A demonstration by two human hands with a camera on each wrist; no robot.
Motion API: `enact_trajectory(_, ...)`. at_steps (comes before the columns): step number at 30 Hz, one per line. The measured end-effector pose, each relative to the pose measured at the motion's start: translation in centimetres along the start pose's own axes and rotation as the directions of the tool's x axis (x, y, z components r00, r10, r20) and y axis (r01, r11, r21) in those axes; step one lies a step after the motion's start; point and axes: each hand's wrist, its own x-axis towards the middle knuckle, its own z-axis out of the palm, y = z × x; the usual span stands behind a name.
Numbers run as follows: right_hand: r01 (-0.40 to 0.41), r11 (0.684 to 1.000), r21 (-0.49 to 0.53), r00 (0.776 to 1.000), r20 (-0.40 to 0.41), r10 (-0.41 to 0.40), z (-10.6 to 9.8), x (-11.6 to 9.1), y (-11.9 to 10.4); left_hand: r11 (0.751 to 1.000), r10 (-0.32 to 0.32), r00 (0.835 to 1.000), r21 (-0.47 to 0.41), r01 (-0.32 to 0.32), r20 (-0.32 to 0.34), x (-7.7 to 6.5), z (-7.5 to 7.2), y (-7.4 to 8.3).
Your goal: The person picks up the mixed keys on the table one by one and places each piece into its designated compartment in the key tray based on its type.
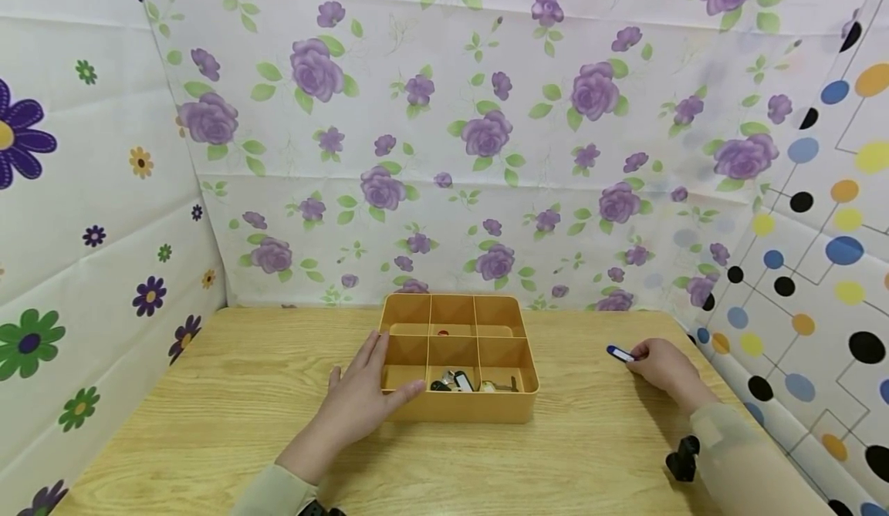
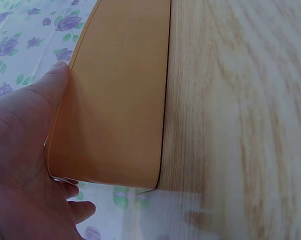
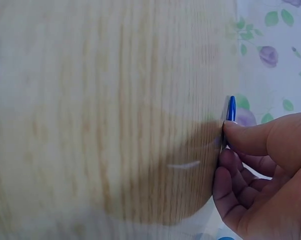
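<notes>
A yellow-orange divided box (image 1: 461,408) stands on the table, its compartments in two rows. My left hand (image 1: 361,400) rests at its front left corner, fingers along the left rim and thumb over the front rim. In the left wrist view, the thumb lies on the rim of the box's front wall (image 2: 115,100). To the right of the box, my right hand (image 1: 663,365) pinches a blue key tag (image 1: 620,353) with a white label between thumb and fingertips, close over the table. Only the tag's blue end (image 3: 232,107) shows in the right wrist view.
A dark key tag with a white label (image 1: 462,381) lies in the front middle compartment beside small metal pieces. Keys (image 1: 500,386) lie in the front right one. A small red item (image 1: 443,333) shows in the back middle. Patterned cloth (image 1: 444,153) encloses the wooden table (image 1: 264,392).
</notes>
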Motion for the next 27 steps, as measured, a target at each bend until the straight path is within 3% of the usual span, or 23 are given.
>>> enact_trajectory(8,-0.008,0.997,0.079,1.000,0.013,0.007,-0.52,-0.25,0.14,1.000,-0.001,1.000,0.007,0.002,-0.003,0.07,0.10,-0.13)
enact_trajectory(18,0.006,1.000,0.016,1.000,-0.010,-0.006,-0.83,-0.02,0.40,1.000,-0.002,1.000,0.007,0.002,-0.002,0.18,0.20,0.01)
enact_trajectory(27,0.027,0.999,0.047,0.999,-0.023,-0.026,-0.68,-0.29,0.24,1.000,0.000,1.000,0.010,0.000,-0.013,0.03,0.06,-0.01)
